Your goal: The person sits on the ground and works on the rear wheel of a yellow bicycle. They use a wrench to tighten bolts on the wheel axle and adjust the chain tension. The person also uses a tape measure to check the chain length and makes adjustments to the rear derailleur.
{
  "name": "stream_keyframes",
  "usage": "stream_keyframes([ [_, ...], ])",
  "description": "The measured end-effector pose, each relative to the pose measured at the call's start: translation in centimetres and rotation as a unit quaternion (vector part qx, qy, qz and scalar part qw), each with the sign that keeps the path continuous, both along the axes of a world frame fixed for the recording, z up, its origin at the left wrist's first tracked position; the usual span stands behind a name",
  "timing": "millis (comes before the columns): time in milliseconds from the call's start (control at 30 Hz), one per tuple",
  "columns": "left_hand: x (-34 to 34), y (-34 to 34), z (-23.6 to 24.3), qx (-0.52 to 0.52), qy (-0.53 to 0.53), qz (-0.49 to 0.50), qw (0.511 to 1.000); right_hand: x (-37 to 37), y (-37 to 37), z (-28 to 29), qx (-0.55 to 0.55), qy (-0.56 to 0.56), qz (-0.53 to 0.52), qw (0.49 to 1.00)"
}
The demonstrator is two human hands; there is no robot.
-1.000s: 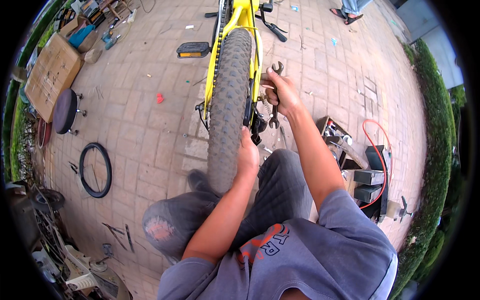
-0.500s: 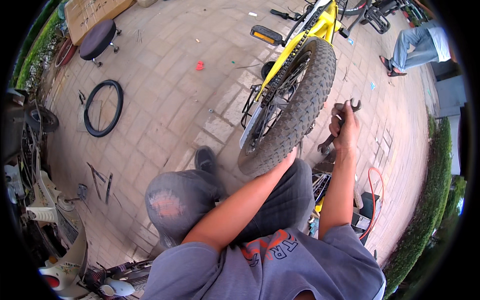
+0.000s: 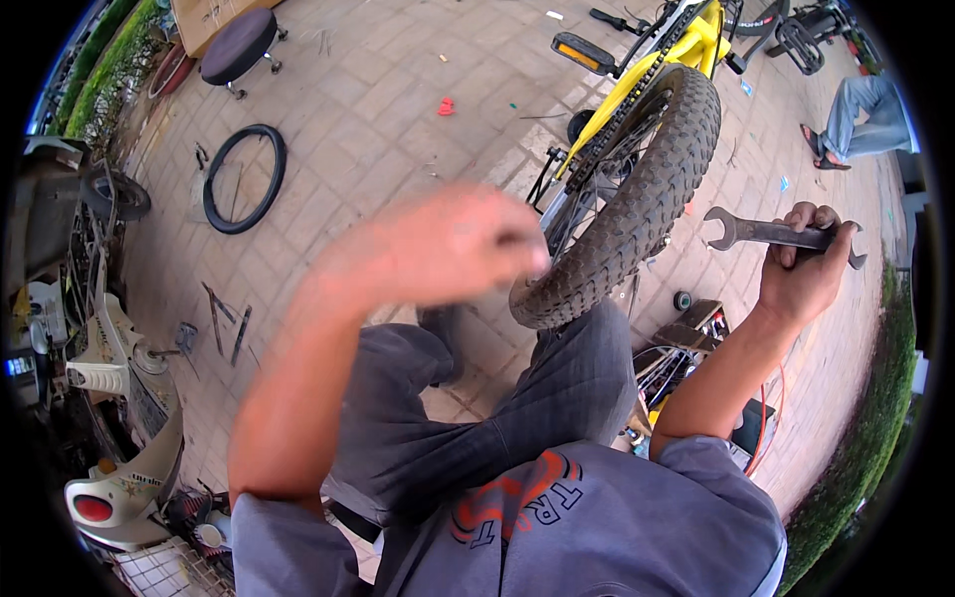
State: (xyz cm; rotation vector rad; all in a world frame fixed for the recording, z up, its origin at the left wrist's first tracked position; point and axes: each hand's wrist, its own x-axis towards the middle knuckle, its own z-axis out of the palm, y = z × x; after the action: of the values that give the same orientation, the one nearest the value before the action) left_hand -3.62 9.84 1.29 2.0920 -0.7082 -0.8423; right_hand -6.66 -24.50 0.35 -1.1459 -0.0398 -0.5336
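My right hand (image 3: 804,277) is closed round a dark double open-ended wrench (image 3: 758,232), held out to the right of the bicycle. Both jaws of the wrench stick out past my fingers. My left hand (image 3: 453,244) hangs in the air just left of the rear wheel, smeared by motion, so its fingers are unclear. A knobby fat bicycle tire (image 3: 662,189) on that wheel stands close to my knees. Attached to it is a yellow bicycle frame (image 3: 629,95) with a chain and a pedal (image 3: 584,53) with an orange reflector.
Beside my right leg stands a wooden box (image 3: 701,323) of tools. On the left, a loose black tire (image 3: 209,189) lies on the paving near a round stool (image 3: 239,48). A white scooter (image 3: 134,478) is at lower left. Another person's legs (image 3: 865,114) show at upper right.
My left hand has come out from behind the tire and swung up to the left. The right hand has moved right, and the wrench has turned from steep to nearly level.
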Motion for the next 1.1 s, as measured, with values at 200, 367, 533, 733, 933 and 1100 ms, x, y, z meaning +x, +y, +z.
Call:
stream_keyframes([
  [200,9.0,-1.3,-9.7,0.02,-0.3,0.093,0.949,-2.5,0.7,-1.6,0.039,0.048,-0.034,0.998],
  [367,11.1,-3.9,-13.4,0.013,-0.308,0.017,0.951,-6.4,1.2,-4.9,0.048,0.147,-0.174,0.973],
  [533,12.4,-4.9,-12.9,0.017,-0.3,-0.069,0.951,-10.3,2.6,-5.9,0.057,0.161,-0.261,0.95],
  [733,14.6,-5.4,-13.3,-0.019,-0.285,-0.139,0.948,-12.7,6.1,-2.3,0.026,0.122,-0.353,0.927],
  [933,15.9,-5.4,-14.9,-0.084,-0.31,-0.172,0.931,-15.6,9.6,0.6,-0.006,0.124,-0.423,0.898],
  [1100,13.4,-5.4,-14.2,-0.107,-0.445,-0.195,0.868,-20.6,10.5,1.3,-0.059,0.165,-0.455,0.873],
])
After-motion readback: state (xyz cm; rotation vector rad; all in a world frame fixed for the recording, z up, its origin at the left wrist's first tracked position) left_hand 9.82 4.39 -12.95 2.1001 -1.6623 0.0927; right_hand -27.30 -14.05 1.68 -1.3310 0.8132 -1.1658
